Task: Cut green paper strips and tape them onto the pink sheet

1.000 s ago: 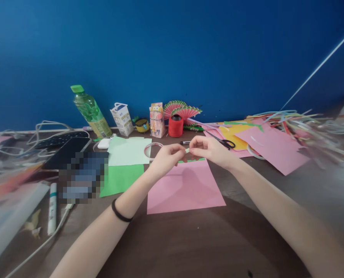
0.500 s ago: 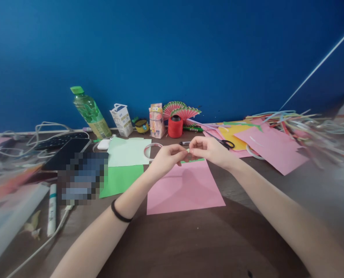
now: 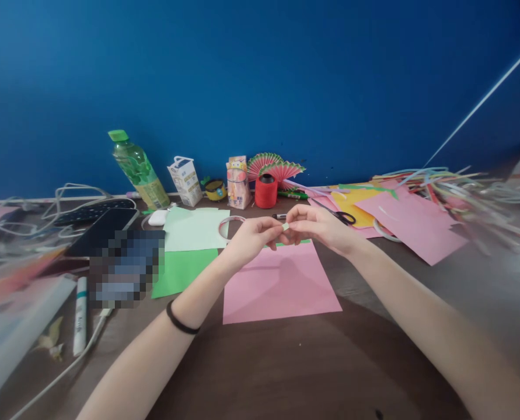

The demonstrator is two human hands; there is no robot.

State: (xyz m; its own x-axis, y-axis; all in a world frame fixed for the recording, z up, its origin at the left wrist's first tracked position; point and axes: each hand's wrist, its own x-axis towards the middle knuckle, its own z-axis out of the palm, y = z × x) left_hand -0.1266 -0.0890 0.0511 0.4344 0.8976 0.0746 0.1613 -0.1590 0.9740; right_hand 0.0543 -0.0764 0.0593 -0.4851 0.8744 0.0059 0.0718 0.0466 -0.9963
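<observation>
My left hand (image 3: 255, 234) and my right hand (image 3: 315, 226) meet above the far edge of a pink sheet of paper (image 3: 281, 286). Pinched between both sets of fingertips is a small pale piece (image 3: 285, 226), whitish green; it is too small to tell whether it is paper or tape. Both hands are closed in a pinch. Beyond my left hand a roll of tape (image 3: 223, 232) lies partly hidden. A strip of green paper (image 3: 304, 241) shows along the pink sheet's far edge, mostly covered by my hands.
Pale green paper (image 3: 194, 230) and bright green paper (image 3: 183, 271) lie left of centre, by a blurred-out phone (image 3: 131, 265). A green bottle (image 3: 141, 172) leans on the blue wall. To the right are scissors (image 3: 346, 217), pink paper (image 3: 417, 224) and coloured strips (image 3: 452, 184).
My right hand's fingers have shifted slightly and stretched out more along the pale piece, which now shows more clearly. My left hand stays almost where it was.
</observation>
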